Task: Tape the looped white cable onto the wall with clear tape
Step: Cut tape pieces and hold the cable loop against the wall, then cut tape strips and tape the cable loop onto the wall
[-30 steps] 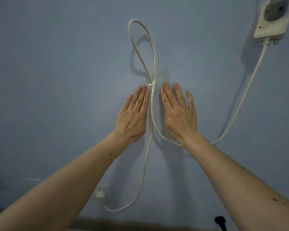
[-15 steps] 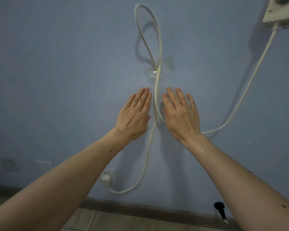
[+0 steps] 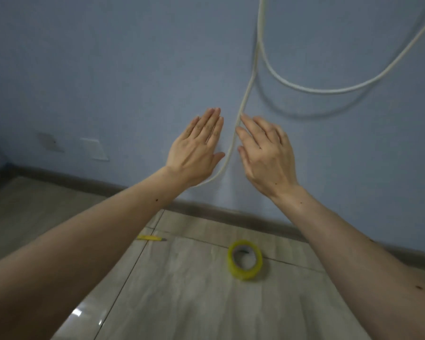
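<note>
left hand [image 3: 196,148]: flat, fingers spread out, holding nothing
right hand [image 3: 268,153]: flat too, empty, fingertips touching the cable [image 3: 233,143]
tape roll [image 3: 245,260]: on the floor [image 3: 182,290]

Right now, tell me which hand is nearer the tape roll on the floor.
Right. The right hand is against the wall almost directly above the tape roll; the left hand sits farther to the roll's left, across the white cable.

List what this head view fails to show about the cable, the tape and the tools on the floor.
- White cable: its loop and any taped spot are cut off by the top edge, and the lower run passes behind the left hand.
- Tape roll: loose end too small to find.
- Yellow tool: small, blurred, partly behind the left forearm.
</note>
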